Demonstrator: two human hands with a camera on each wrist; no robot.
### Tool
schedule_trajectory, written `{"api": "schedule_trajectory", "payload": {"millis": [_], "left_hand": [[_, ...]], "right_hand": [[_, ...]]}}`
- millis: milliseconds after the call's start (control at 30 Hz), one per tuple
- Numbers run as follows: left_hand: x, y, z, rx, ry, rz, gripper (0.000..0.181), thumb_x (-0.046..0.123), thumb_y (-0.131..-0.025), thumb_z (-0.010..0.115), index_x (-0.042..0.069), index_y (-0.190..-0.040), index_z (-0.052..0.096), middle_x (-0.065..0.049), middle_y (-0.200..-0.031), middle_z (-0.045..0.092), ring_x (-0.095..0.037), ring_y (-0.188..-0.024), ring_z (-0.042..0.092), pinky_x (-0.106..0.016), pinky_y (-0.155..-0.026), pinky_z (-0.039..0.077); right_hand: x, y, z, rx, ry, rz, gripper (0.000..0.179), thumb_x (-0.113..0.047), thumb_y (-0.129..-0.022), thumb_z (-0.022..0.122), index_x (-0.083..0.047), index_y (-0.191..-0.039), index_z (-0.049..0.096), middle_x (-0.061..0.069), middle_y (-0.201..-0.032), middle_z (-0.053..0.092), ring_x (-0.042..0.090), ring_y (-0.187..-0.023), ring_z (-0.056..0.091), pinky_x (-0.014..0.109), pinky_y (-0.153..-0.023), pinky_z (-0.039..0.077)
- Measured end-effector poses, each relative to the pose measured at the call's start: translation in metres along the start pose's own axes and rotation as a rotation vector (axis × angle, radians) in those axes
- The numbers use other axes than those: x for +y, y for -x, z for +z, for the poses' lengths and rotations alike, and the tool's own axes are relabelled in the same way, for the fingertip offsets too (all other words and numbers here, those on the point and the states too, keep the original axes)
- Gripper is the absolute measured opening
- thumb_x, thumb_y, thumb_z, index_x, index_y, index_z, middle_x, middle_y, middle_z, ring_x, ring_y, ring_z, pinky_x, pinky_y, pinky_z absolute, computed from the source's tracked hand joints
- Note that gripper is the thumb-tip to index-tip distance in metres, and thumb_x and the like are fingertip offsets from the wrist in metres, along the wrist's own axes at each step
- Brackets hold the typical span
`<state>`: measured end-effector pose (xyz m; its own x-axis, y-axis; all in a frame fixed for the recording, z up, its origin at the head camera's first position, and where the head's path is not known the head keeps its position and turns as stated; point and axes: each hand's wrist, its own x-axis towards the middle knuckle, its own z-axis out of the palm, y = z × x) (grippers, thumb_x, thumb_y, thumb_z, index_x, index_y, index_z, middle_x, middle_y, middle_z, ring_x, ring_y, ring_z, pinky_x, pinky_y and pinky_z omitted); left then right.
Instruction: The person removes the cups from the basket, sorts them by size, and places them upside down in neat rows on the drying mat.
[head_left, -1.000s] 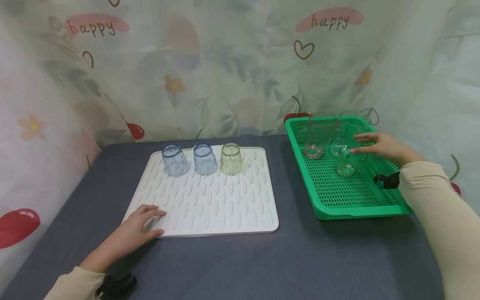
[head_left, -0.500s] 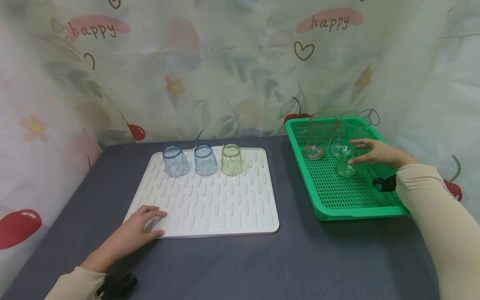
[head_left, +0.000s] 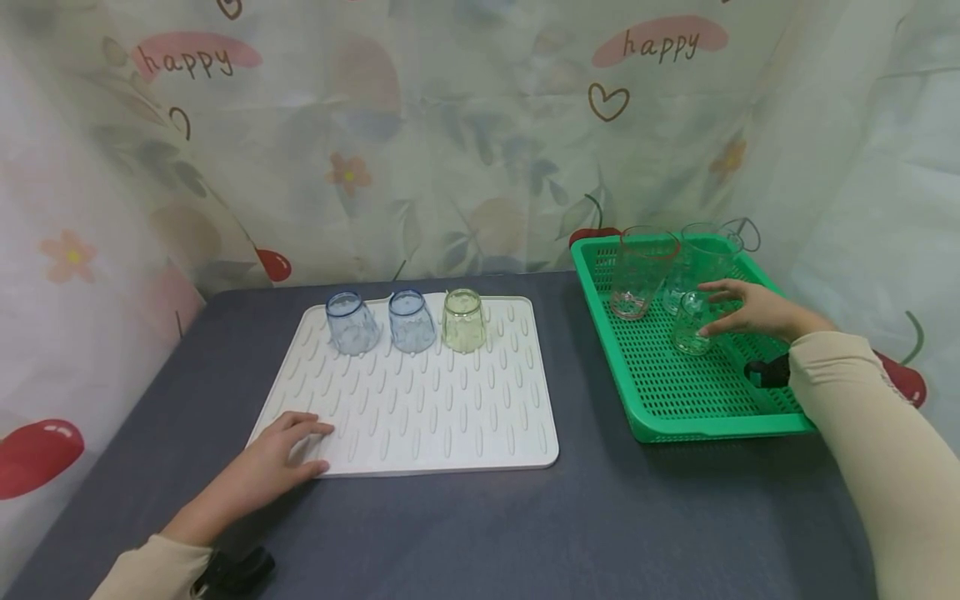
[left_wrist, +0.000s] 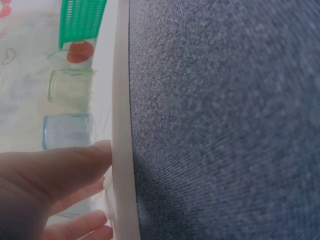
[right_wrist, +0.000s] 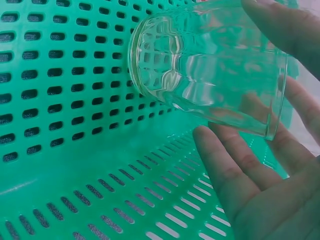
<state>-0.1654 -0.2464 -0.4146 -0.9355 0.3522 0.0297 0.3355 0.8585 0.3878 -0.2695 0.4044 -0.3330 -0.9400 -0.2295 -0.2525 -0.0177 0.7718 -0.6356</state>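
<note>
The right hand (head_left: 757, 310) is curving around a clear glass (head_left: 690, 329), its thumb lying along one side and its fingers reaching along the other (how firmly it is gripping, one cannot tell); the glass is standing at the fingertips, on the floor of a green basket (head_left: 637, 417); just beyond the fingers, a red-rimmed glass (head_left: 633, 287) and a tall clear mug (head_left: 684, 271) are standing in the same basket; well to that hand's left, the left hand (head_left: 273, 458) is resting, fingers loosely apart, at the near left corner of a white mat (head_left: 450, 417); beyond the left hand, two blue glasses (head_left: 351, 325) and a green glass (head_left: 463, 323) are standing in a row; a dark tablecloth (head_left: 480, 542) is stretching beneath both hands; beyond them, a patterned curtain (head_left: 450, 125) is hanging.
</note>
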Motion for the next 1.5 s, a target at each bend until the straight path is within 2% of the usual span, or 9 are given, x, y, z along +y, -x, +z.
{"api": "schedule_trajectory", "payload": {"millis": [333,567,900,1167,1333,1500], "left_hand": [[0.001,0.0,0.0,-0.003,0.002,-0.004,0.047,0.024,-0.08,0.079,0.006,-0.121,0.064,-0.021,-0.126,0.054,-0.039,-0.117,0.054,-0.055,-0.095,0.047],[0.003,0.0,-0.001,-0.001,0.003,-0.008,0.046,0.022,-0.08,0.079,0.005,-0.121,0.064,-0.021,-0.126,0.054,-0.04,-0.117,0.054,-0.056,-0.095,0.046],[0.004,-0.001,-0.002,-0.009,-0.001,-0.013,0.047,0.022,-0.08,0.079,0.005,-0.121,0.064,-0.021,-0.125,0.054,-0.039,-0.116,0.054,-0.056,-0.096,0.046],[0.003,0.0,-0.002,-0.011,-0.008,-0.005,0.048,0.025,-0.079,0.08,0.005,-0.121,0.065,-0.021,-0.125,0.054,-0.04,-0.116,0.054,-0.056,-0.095,0.046],[0.003,0.0,-0.001,-0.009,0.001,-0.001,0.047,0.024,-0.079,0.08,0.005,-0.12,0.065,-0.021,-0.125,0.055,-0.04,-0.116,0.054,-0.056,-0.095,0.046],[0.001,0.0,0.0,-0.007,0.005,0.002,0.047,0.023,-0.08,0.079,0.005,-0.12,0.065,-0.021,-0.124,0.055,-0.04,-0.116,0.054,-0.055,-0.095,0.046]], "right_hand": [[0.001,0.002,0.002,0.043,0.054,-0.013,0.087,-0.024,-0.088,0.072,0.005,-0.15,0.019,0.039,-0.145,0.026,0.054,-0.121,0.047,0.06,-0.092,0.048],[-0.002,0.004,0.001,0.049,0.056,-0.009,0.087,-0.029,-0.087,0.073,0.002,-0.151,0.021,0.037,-0.145,0.029,0.052,-0.122,0.044,0.059,-0.091,0.048],[-0.015,0.009,-0.004,0.061,0.041,-0.042,0.086,-0.029,-0.089,0.071,-0.001,-0.153,0.019,0.035,-0.147,0.029,0.051,-0.124,0.046,0.06,-0.093,0.046],[-0.032,0.013,-0.006,0.108,0.063,-0.031,0.084,-0.033,-0.089,0.071,-0.006,-0.152,0.023,0.029,-0.147,0.033,0.047,-0.123,0.048,0.058,-0.093,0.047],[-0.038,0.012,-0.007,0.13,0.051,-0.025,0.084,-0.035,-0.088,0.071,-0.005,-0.151,0.024,0.026,-0.146,0.035,0.037,-0.116,0.055,0.051,-0.091,0.051],[-0.044,0.015,-0.007,0.135,0.002,-0.029,0.086,-0.034,-0.087,0.073,-0.004,-0.151,0.024,0.024,-0.146,0.035,0.012,-0.1,0.061,0.035,-0.084,0.055]]}}
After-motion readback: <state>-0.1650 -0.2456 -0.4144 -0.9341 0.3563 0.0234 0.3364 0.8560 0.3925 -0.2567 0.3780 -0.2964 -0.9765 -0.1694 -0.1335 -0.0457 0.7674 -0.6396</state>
